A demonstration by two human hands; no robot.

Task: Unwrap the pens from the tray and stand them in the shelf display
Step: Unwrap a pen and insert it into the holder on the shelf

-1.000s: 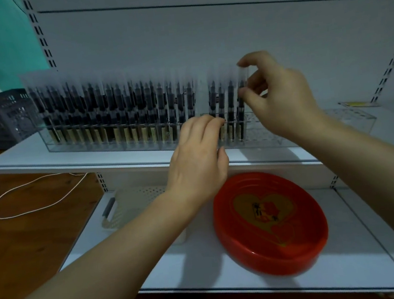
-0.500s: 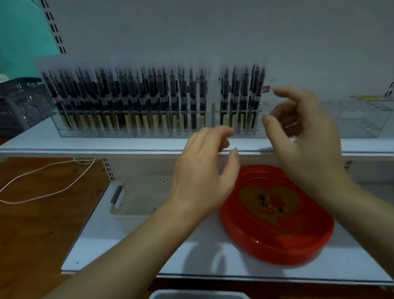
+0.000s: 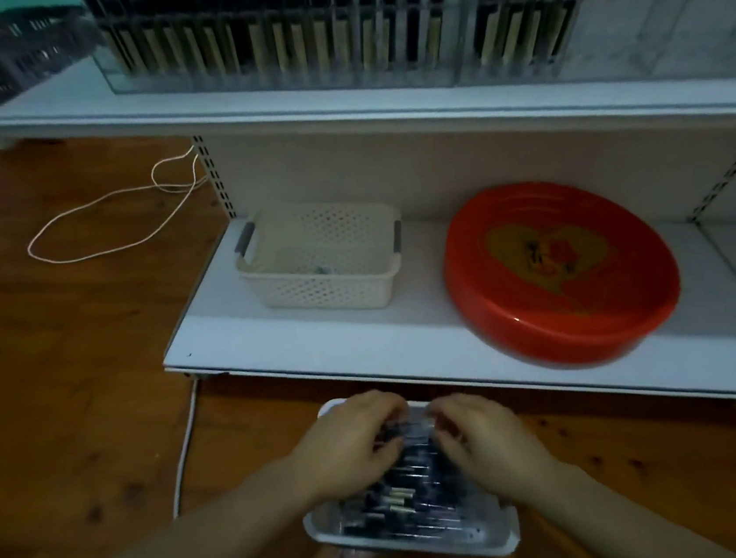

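**Both hands down in the pen tray**

On the wooden floor, just in front of the bottom shelf (image 3: 318, 344), sits a shallow white plastic tray (image 3: 501, 539) with rounded corners, filled with slim dark wrapped pens (image 3: 400, 500) lying in glossy clear sleeves. The left hand (image 3: 353, 445) and right hand (image 3: 481, 440) are both palm-down over the far half of the tray, fingers curled into the pile and touching the pens; motion blur hides whether either hand actually grips one. Forearms reach in from the lower corners.

Up on the top shelf, the clear acrylic display (image 3: 330, 40) holds upright dark pens with tan bands in tight rows. On the bottom shelf stand a cream perforated basket (image 3: 326, 292) with grey handles and, well apart to its right, a glossy red oval dish (image 3: 558, 275) with a gold heart. A thin white cord (image 3: 88, 219) loops on the floor.

Half a second ago both hands hovered open at the display; now they have dropped to the tray.
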